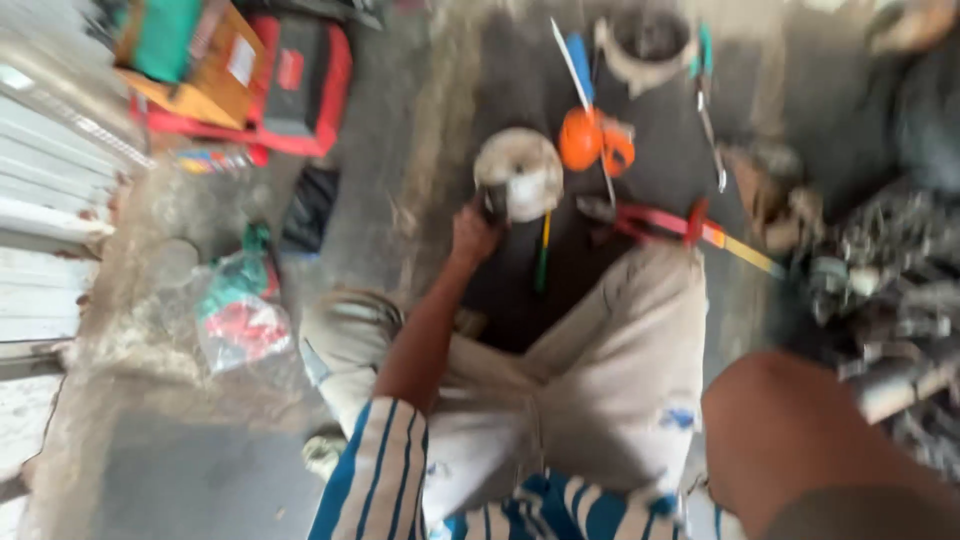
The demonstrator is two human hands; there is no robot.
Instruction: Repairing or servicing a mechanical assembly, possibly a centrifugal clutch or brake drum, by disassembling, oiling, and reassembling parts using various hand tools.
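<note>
Round grey-white disc (518,175) lies on the dark floor ahead of the crouched knees, beside an orange ball-like item (580,138). Left hand (472,232) is closed over its near edge, by a dark part there. Right hand is not in view. Judged heavy, stiff and dusty (picture blurred); best held at the rim, fingers underneath, since a dusty face may slip.

Dusty grey concrete floor (400,120), pale corrugated sheets (45,180) at left, flat daylight
</note>
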